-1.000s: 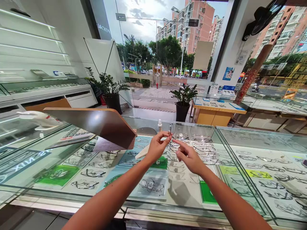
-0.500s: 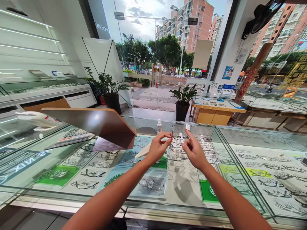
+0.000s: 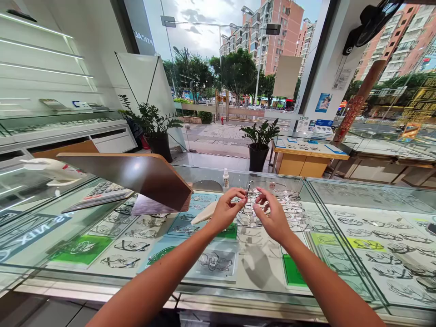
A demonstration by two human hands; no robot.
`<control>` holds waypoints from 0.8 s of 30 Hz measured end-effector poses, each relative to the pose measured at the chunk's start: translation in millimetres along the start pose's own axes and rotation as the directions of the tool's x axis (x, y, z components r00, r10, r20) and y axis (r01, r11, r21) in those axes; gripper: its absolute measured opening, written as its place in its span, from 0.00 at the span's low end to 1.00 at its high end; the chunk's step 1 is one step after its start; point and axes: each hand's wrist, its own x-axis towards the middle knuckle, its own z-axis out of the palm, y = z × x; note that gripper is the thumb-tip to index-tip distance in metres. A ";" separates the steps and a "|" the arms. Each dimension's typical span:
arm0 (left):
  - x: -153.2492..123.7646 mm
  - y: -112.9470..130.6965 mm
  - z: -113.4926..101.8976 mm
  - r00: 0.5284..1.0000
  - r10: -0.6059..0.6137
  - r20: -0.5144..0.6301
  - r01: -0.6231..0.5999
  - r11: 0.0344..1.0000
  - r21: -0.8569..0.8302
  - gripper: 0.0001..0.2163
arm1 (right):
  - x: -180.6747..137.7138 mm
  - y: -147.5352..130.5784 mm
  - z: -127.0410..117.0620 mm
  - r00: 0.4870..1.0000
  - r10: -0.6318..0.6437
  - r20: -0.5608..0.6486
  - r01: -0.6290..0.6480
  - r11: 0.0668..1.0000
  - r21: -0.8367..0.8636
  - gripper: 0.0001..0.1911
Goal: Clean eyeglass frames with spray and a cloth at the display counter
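Note:
I hold a thin-rimmed pair of glasses (image 3: 250, 188) above the glass display counter (image 3: 238, 272). My left hand (image 3: 226, 213) pinches the frame's left side between thumb and forefinger. My right hand (image 3: 272, 220) is close beside it on the right, fingers bent and pinched at the frame's other side. A thin temple arm sticks out to the right above that hand. Under the glass lie several rows of spectacle frames on white and green trays.
A tilted brown mirror panel (image 3: 136, 175) stands on the counter to the left, with a calculator (image 3: 102, 193) beyond it. A small spray bottle (image 3: 225, 178) and a folded cloth (image 3: 204, 218) sit near my hands. Two potted plants (image 3: 259, 154) stand behind the counter.
My right hand lifted a small tag half a second ago, then came back down and closer to the left hand at the frame. My left hand has barely moved.

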 end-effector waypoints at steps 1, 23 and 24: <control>-0.9 0.9 1.0 1.000 0.006 0.006 -0.006 1.000 0.000 0.12 | -1.1 -0.3 2.8 1.000 -0.026 0.014 0.027 0.999 -0.030 0.25; -1.0 5.7 8.1 0.981 -0.150 0.123 0.180 0.940 -0.291 0.15 | -4.6 -1.4 18.1 0.994 -0.094 0.046 0.093 0.995 0.042 0.14; -1.5 5.9 8.5 0.978 -0.155 0.139 0.191 0.936 -0.296 0.15 | -4.9 -1.1 19.0 0.996 -0.087 0.029 0.086 0.995 0.046 0.14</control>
